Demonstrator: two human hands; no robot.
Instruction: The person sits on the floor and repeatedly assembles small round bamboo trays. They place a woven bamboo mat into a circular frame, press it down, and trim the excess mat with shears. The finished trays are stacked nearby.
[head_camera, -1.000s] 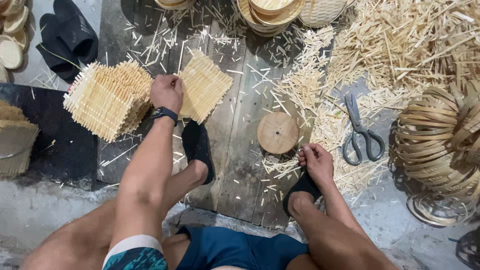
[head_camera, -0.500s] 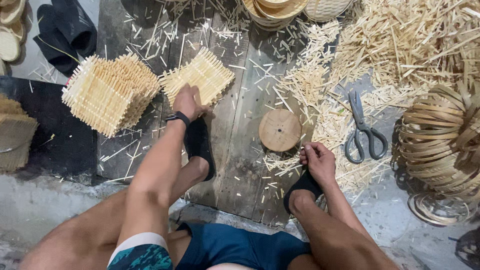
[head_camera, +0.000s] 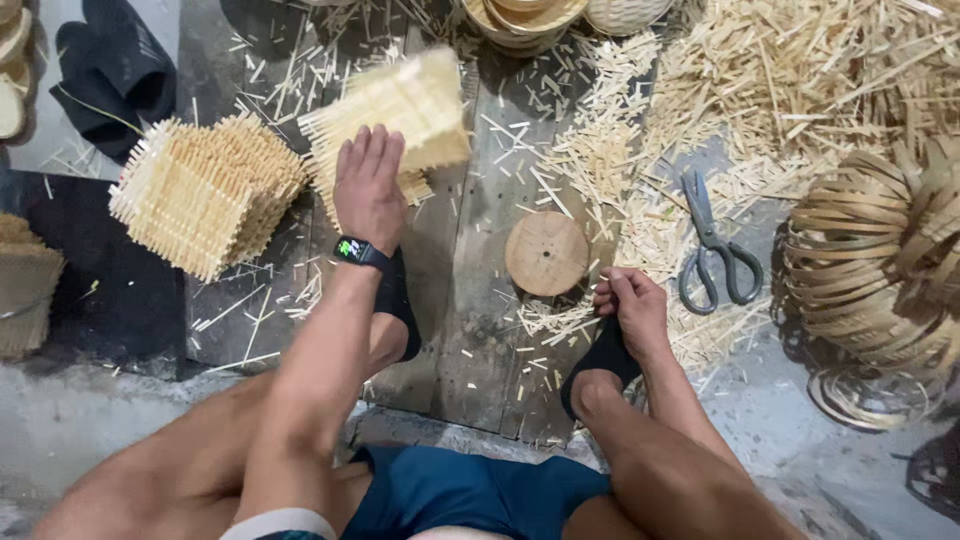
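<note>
Single head-worn view, looking almost straight down from above the seated person's own thighs and knees, filling the lower edge. Facing forward along the arms toward the plank floor (head_camera: 470, 330). Sitting close, at roughly arm's reach, taking in both hands at mid-frame: left hand (head_camera: 368, 190) left of centre, right hand (head_camera: 630, 310) right of centre. Framing the woven mat (head_camera: 400, 115) just beyond the left hand, the round wooden disc (head_camera: 546, 253) between the hands, the scissors (head_camera: 712, 240) just beyond the right hand. No second view sharing this scene.

Even overhead light, soft shadows, motion blur on woven mat (head_camera: 395, 110)
</note>
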